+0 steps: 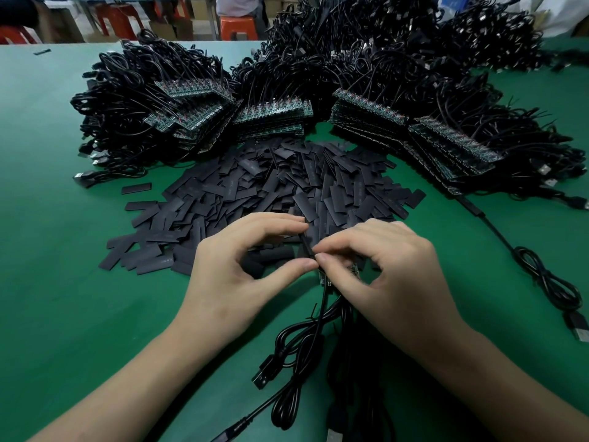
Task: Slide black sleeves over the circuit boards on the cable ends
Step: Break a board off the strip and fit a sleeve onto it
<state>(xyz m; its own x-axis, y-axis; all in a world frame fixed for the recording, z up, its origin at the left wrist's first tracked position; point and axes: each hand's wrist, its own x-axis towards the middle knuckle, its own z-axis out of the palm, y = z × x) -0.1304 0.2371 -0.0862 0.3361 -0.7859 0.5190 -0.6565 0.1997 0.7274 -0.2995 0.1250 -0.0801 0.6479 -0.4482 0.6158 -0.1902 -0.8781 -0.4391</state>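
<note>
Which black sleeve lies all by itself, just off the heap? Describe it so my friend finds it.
Start at the heap of black sleeves in the middle of the green table. Go to its far-left edge, toward the USB plug poking out of the left cable bundle. The lone sleeve lies flat on bare green, touching no other sleeve.

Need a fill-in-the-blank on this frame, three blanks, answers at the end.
1. The table top is ____.
2. The left hand and right hand pinch one sleeve between thumb and ____ finger.
3. The sleeve pile lies ____ those hands and the stacked circuit boards.
Missing: green, index, between.
</note>
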